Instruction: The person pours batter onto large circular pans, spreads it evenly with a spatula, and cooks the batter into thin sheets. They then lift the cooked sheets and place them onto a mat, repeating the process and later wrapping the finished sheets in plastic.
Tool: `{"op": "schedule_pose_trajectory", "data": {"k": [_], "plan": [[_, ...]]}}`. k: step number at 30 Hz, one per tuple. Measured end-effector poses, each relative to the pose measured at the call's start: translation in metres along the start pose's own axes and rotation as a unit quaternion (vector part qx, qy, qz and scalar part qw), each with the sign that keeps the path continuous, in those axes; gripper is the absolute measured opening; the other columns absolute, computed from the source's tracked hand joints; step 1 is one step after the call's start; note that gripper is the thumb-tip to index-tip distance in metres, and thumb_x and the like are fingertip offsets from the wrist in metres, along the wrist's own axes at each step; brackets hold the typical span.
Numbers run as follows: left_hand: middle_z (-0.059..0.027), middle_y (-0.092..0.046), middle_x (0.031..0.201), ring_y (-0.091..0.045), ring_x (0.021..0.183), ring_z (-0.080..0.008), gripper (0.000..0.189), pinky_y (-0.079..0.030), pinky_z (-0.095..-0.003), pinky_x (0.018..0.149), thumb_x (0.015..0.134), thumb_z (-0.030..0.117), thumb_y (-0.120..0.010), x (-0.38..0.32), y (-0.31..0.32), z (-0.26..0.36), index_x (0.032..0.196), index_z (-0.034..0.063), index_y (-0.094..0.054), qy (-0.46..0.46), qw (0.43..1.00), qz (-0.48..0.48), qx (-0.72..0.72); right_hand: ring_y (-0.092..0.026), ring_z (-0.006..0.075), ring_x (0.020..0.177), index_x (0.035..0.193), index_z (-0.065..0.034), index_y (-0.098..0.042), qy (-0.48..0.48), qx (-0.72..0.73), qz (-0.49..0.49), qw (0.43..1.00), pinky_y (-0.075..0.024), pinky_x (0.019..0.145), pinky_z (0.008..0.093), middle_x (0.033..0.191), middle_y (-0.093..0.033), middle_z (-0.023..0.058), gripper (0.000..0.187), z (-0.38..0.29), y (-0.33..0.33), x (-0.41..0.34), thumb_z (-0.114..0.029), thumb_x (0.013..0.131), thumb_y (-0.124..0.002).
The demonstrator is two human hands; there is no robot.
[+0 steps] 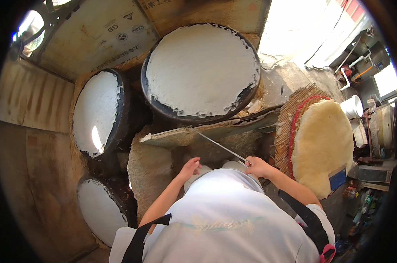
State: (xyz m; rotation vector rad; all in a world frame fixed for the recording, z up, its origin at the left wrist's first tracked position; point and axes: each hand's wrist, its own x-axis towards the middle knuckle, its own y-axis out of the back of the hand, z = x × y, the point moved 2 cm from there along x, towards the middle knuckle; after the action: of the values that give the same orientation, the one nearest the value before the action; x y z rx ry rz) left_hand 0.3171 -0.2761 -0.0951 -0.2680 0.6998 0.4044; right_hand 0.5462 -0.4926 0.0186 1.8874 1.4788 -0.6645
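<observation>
My right hand (258, 168) grips the near end of a thin metal rod (218, 144). From there the rod slants away to the left, its far tip close to the front rim of the biggest round pan. My left hand (189, 170) is in front of my waist, fingers loosely bent, and no object shows in it. Ahead of me is that large black pan (177, 117), covered by a white, ragged-edged sheet of batter or dough (201, 70). A ledge board (172, 135) runs between the pan and my hands.
Two more round pans bear white layers (95, 113) (101, 210) on the left. To my right, pale flatbread-like sheets (325, 144) lie on a round woven-stalk mat (284, 131), with a blue rectangular piece (337, 179) on them. Beyond stands a white bucket (351, 107). Stained panels (99, 36) line the back.
</observation>
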Motion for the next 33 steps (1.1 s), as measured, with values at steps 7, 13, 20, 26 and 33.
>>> {"op": "schedule_pose_trajectory", "data": {"k": [7,13,20,26,33], "plan": [[-0.0069,-0.06,0.106,-0.061,0.082,-0.0154,0.048,-0.046,-0.0295,0.073,0.091,0.043,-0.047,0.055,-0.118,0.095,0.12,0.0039,-0.044,0.095,0.995,-0.028,0.01,-0.054,0.0287,0.058,0.073,-0.0019,-0.045,0.055,-0.095,0.015,0.994,-0.0413,0.053,0.0377,0.065,-0.054,0.0157,0.02,0.033,0.024,0.002,-0.01,0.063,-0.06],[-0.0062,-0.064,0.102,-0.063,0.078,-0.0143,0.05,-0.046,-0.0273,0.07,0.089,0.049,-0.049,0.067,-0.174,0.131,0.107,0.0025,-0.053,0.132,0.963,-0.183,0.146,-0.053,0.0236,0.053,0.072,-0.0037,-0.044,0.042,-0.095,0.067,0.992,-0.0394,0.047,0.0342,0.061,-0.051,0.011,0.024,0.065,0.061,-0.049,-0.015,0.068,-0.065],[-0.0062,-0.065,0.096,-0.062,0.071,-0.0147,0.035,-0.046,-0.028,0.063,0.088,0.035,-0.054,0.114,-0.215,0.139,0.101,0.0033,-0.051,0.04,0.95,-0.262,0.164,-0.041,0.0098,0.038,0.076,-0.0113,-0.036,-0.082,0.305,0.134,0.939,-0.0328,0.035,0.0242,0.058,-0.046,0.001,0.02,0.071,0.038,-0.064,-0.009,0.088,-0.052],[-0.007,-0.065,0.097,-0.06,0.075,-0.0133,0.041,-0.049,-0.0274,0.07,0.089,0.024,-0.054,0.144,-0.1,0.076,0.123,0.0006,-0.049,-0.045,0.941,-0.198,0.272,-0.056,0.0222,0.062,0.083,-0.0051,-0.042,-0.012,0.194,0.357,0.914,-0.0423,0.053,0.033,0.067,-0.053,0.0119,0.009,0.082,0.01,-0.008,-0.005,0.08,-0.051],[-0.022,-0.05,0.124,-0.058,0.099,-0.036,0.103,-0.049,-0.0438,0.08,0.08,0.034,-0.062,0.11,0.09,0.038,0.14,0.0153,0.02,0.111,0.775,0.163,0.601,-0.059,0.0372,0.079,0.089,-0.0064,-0.05,-0.052,-0.202,0.459,0.864,-0.0473,0.069,0.0449,0.087,-0.056,0.018,0.009,0.067,0.06,-0.012,-0.014,0.085,-0.052]]}}
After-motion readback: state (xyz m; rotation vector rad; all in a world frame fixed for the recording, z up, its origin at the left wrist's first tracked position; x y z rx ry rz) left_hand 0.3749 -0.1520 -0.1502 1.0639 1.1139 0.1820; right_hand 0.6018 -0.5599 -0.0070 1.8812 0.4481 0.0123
